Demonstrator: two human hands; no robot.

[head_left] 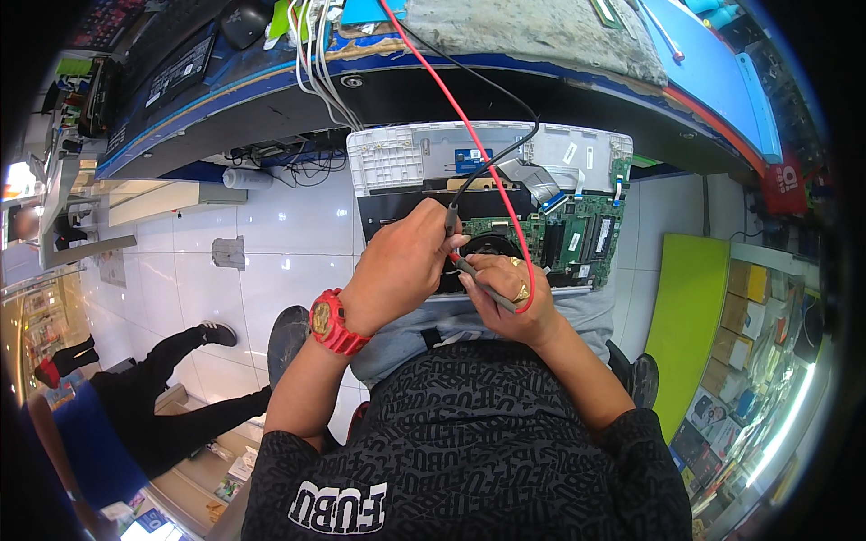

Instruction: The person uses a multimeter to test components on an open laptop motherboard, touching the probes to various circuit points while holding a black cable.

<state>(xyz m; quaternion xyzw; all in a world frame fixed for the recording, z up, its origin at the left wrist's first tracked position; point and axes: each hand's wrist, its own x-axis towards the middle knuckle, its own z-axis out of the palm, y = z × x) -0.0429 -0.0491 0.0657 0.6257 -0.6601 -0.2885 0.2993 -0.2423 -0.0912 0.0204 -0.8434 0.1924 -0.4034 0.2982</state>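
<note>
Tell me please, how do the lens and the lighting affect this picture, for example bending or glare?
Head view: the workbench bows into an arc and the corners fall to black; head view: the light strip at lower right is blown out; head view, near the middle: the circuit board looks fairly clear.

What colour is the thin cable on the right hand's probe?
The thin, flexible cable is bright red, seen best in the head view.
</note>
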